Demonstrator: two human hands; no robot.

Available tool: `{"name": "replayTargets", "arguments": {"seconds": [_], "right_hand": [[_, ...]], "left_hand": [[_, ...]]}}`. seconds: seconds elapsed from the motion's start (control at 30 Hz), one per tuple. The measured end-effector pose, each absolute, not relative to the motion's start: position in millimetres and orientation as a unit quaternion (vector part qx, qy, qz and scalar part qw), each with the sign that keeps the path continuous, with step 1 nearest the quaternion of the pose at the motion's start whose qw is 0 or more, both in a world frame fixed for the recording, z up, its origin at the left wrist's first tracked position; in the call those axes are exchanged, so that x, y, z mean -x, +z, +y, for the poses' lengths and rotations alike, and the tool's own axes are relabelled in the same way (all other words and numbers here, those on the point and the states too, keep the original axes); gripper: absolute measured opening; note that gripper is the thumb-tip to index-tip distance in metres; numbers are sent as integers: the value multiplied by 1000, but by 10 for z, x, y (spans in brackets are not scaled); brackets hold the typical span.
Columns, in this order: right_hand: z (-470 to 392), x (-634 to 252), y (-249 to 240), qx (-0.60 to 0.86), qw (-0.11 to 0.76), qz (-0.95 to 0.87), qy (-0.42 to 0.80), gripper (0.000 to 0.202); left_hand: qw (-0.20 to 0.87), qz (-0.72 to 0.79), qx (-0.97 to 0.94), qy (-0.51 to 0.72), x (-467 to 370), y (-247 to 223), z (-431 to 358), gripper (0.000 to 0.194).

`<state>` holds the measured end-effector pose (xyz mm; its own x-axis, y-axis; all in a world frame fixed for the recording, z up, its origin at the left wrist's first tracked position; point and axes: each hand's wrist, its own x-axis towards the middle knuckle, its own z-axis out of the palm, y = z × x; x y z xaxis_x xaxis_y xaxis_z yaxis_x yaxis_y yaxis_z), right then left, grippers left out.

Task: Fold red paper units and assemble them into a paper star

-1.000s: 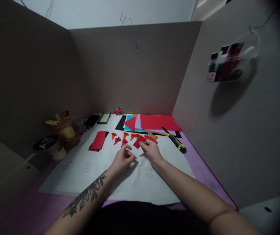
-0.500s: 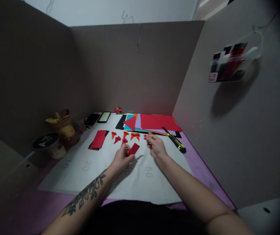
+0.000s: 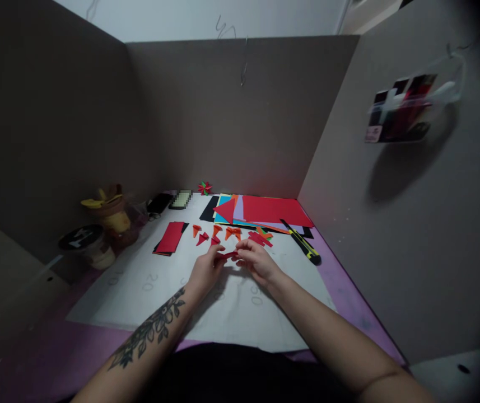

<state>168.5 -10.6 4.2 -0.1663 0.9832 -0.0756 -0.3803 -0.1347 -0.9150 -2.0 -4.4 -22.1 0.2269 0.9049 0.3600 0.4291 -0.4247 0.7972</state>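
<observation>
Between my two hands is a small red paper strip [image 3: 228, 255], seen nearly edge-on above the white sheet. My left hand [image 3: 206, 267] pinches its left end, and the fingers of my right hand [image 3: 257, 262] close on its right end. Just beyond my hands lie folded orange paper pieces [image 3: 233, 232] and folded red paper pieces [image 3: 202, 239]. Loose red paper strips [image 3: 260, 239] lie past my right fingertips, beside some orange and green strips [image 3: 266, 233].
A stack of coloured paper [image 3: 277, 210] lies at the back, with a yellow-black utility knife [image 3: 302, 244] at its right. Red and black cards [image 3: 171, 238] lie left. Farther left are a phone [image 3: 181, 199], a pot [image 3: 111, 215] and a lidded jar [image 3: 91, 249]. Grey panels enclose the table.
My right hand has moved left from the loose strips to the red strip in my left hand. That strip has turned from face-on to nearly edge-on.
</observation>
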Motion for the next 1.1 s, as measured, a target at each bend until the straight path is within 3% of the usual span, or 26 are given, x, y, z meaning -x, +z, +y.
{"name": "replayTargets", "arguments": {"seconds": [0.27, 0.53, 0.7, 1.1], "right_hand": [[-96, -1689, -9, 367, 534, -441, 621, 27], [-65, -1717, -67, 368, 509, -433, 647, 28], [-95, -1702, -32, 375, 493, -392, 680, 28], [-11, -1726, -131, 401, 511, -386, 655, 23]], "left_hand": [[341, 454, -707, 421, 7, -169, -49, 33], [254, 442, -767, 389, 24, -146, -59, 23], [213, 443, -784, 378, 40, -168, -64, 26], [256, 418, -779, 392, 35, -110, -104, 28]]}}
